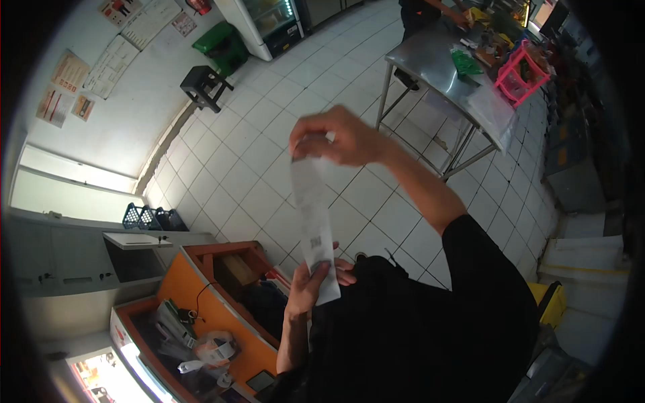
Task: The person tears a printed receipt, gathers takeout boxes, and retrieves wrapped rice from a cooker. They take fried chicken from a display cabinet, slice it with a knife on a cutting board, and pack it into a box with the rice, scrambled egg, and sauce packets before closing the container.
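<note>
Nearest the black-sleeved body, the left hand [310, 285] was raised on a bent elbow, its forearm rising steeply from the lower edge of the view. Its thumb lay across the front of a long, narrow strip of white paper [312, 208] with a small, dark square code printed on it, while the fingers showed beyond the strip's right edge. That grip was closed on the paper near its lower end, leaving a short tail hanging past the thumb.

The right hand [342, 138] was held farther out, the forearm reaching up and leftward from the short black sleeve [480, 258]. The wrist was bent and the fingers curled over and down, their tips pinched at the strip's upper end; a small gap showed within the curl. This hand was slightly blurred. The strip ran between both hands, above the white tiled floor [363, 201].

Beyond the left forearm stood an orange cabinet [238, 329] with a clear plastic bag [213, 349] on it. Farther off were a black plastic stool [205, 84] and a stainless-steel table [433, 59] bearing a bright pink basket [516, 79] and a green plastic bag [465, 62]. Another person [420, 23] stood at its far side.
</note>
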Demonstrator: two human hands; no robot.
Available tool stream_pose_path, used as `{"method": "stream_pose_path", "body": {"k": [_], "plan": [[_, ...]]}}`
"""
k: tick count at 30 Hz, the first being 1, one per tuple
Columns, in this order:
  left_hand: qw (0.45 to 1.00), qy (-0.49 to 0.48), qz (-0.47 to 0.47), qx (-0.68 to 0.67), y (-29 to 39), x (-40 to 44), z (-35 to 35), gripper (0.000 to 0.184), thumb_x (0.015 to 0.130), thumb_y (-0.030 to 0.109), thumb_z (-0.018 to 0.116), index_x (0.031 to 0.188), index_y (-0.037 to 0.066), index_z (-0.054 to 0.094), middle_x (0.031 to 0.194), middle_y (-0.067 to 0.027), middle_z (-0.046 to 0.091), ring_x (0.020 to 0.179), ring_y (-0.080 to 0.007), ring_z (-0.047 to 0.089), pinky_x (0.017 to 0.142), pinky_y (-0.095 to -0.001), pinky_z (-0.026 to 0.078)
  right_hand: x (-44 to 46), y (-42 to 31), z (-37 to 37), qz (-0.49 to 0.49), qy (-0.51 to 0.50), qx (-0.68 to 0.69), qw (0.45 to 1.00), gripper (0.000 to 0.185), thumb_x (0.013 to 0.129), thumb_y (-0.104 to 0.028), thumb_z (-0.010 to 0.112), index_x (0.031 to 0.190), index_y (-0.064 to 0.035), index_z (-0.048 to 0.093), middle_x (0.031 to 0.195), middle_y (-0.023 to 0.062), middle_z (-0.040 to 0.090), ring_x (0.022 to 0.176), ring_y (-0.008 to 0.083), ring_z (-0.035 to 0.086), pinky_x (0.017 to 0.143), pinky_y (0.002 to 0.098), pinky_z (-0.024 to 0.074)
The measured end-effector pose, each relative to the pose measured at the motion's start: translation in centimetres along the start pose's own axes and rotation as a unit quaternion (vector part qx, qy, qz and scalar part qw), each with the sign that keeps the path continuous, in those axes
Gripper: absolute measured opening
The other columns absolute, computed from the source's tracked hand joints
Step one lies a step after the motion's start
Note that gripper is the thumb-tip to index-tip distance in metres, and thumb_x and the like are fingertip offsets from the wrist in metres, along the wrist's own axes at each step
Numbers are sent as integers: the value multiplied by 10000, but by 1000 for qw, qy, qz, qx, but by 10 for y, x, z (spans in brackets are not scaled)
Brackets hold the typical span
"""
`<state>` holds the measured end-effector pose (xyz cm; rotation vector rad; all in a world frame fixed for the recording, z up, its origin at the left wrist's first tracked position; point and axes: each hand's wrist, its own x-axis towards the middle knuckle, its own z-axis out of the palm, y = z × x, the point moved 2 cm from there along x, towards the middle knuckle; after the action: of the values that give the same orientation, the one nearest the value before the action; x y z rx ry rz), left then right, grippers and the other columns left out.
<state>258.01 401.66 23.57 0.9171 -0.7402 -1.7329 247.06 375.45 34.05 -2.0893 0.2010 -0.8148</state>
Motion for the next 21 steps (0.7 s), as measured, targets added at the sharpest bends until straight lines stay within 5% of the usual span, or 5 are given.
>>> {"method": "stream_pose_path", "body": {"k": [2,9,15,21], "plan": [[993,-91,-20,-71,23,44,-17,467,1046,33,376,1475,-114,264,1199,-257,621,1013,-364,696,879,-428,575,34,33,-53,91,28,33,995,88,949,-137,664,919,-60,694,804,2,700,738,79,635,665,241,492],[966,-211,-103,-111,106,164,-95,569,923,-79,385,1477,-88,257,1192,-265,618,1066,-372,672,937,-452,540,147,127,-128,119,7,-75,990,165,965,-221,667,940,-60,696,791,-7,685,724,72,609,677,240,490],[955,-219,-170,-102,196,306,-175,609,714,-102,461,1318,-68,389,910,-258,675,792,-368,708,732,-434,592,249,183,-208,146,52,-130,979,189,1006,-250,621,983,-78,697,799,-18,668,687,56,586,602,229,472],[948,-218,-231,-2,276,453,-215,434,629,-44,457,1062,-73,435,722,-287,633,573,-386,655,542,-444,572,304,245,-301,192,95,-149,965,187,1015,-237,613,1014,-68,692,833,-25,661,695,20,567,577,187,446]]}}
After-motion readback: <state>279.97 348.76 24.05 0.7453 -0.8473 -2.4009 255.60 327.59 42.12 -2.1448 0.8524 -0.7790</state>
